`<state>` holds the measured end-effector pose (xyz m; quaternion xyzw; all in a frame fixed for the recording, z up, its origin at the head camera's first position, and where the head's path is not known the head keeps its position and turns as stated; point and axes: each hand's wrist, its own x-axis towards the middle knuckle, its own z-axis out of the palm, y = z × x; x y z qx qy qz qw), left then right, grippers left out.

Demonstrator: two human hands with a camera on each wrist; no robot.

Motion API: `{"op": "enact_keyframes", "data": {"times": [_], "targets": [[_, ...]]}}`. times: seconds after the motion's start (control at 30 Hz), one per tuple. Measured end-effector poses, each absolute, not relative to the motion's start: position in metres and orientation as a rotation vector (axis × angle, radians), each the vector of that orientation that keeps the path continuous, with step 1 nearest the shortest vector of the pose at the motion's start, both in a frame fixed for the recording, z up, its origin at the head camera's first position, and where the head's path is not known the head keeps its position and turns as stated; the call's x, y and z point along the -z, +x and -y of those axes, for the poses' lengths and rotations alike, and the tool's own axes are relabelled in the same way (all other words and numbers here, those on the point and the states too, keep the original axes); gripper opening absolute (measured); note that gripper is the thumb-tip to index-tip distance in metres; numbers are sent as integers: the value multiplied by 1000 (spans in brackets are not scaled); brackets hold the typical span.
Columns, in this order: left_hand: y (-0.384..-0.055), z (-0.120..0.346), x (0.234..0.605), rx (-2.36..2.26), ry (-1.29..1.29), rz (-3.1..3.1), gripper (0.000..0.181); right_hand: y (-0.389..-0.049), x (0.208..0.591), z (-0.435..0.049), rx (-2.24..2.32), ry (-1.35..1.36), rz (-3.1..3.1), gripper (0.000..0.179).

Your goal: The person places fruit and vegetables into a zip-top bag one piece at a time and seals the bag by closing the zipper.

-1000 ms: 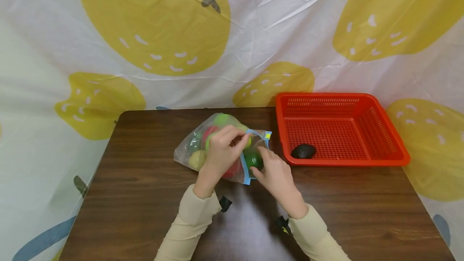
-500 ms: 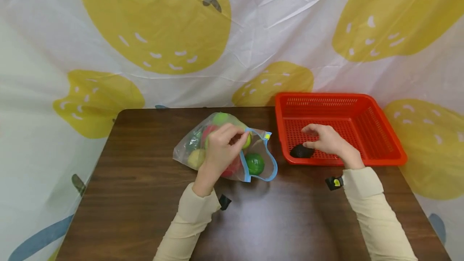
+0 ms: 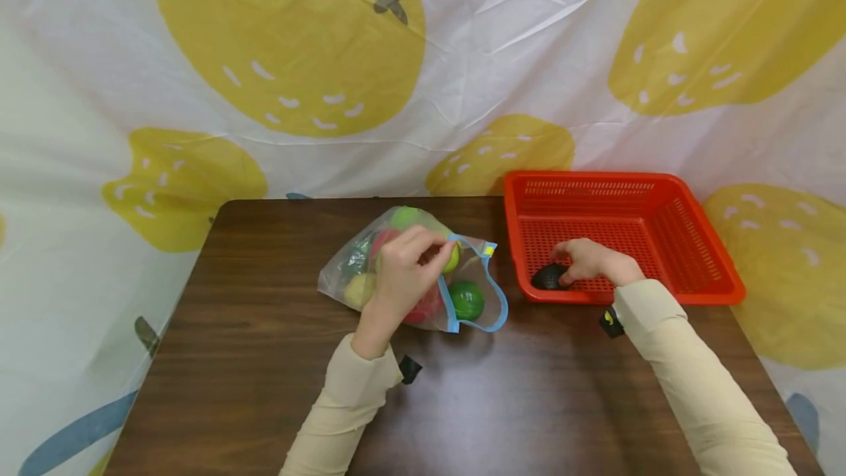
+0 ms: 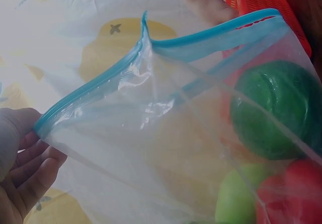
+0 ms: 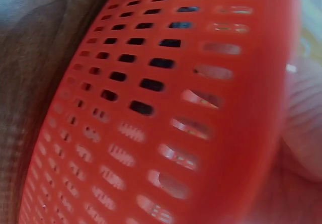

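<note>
My left hand [image 3: 406, 267] pinches the blue zip edge of a clear plastic bag [image 3: 337, 281], which lies on the table with its mouth facing right. Inside the bag are several fruits and vegetables, among them a round dark green one [image 3: 466, 301] near the mouth. The left wrist view shows my left hand [image 4: 27, 166] at one end of the blue zip [image 4: 95, 83]. In the red basket [image 3: 628, 297], my right hand [image 3: 591, 259] has its thumb and fingers around a dark avocado [image 3: 547, 278] at the front left corner. The basket wall hides most of that grasp in the right wrist view.
The brown wooden table [image 3: 264, 388] carries the bag at its middle and the basket at back right. Behind it hangs a white cloth [image 3: 515, 42] with yellow fruit prints. The basket's perforated wall [image 5: 131, 98] fills the right wrist view.
My right hand has left the bag mouth, where the green round thing now lies, and has moved right and down into the basket onto the avocado. My left hand has stayed put.
</note>
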<state>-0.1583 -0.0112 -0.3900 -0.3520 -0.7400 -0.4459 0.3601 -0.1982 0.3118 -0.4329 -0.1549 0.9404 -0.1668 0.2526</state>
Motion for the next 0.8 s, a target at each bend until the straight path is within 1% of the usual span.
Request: {"op": "enact_keyframes", "data": {"times": [0.47, 0.6, 0.67, 0.73, 0.8], "targets": [[-159, 10, 391, 1139, -905, 1916, 8, -201, 451, -308, 363, -481, -2548, 51], [-159, 10, 391, 1139, -910, 1912, 9, -200, 454, -312, 341, -467, -2592, 59], [-159, 10, 391, 1137, -911, 1912, 9, -200, 456, -316, 366, -466, -2614, 61], [-159, 10, 391, 1137, -910, 1912, 9, -199, 457, -321, 420, -476, -2648, 57], [-159, 10, 391, 1137, -910, 1912, 9, -198, 456, -327, 517, -484, -2692, 49]]}}
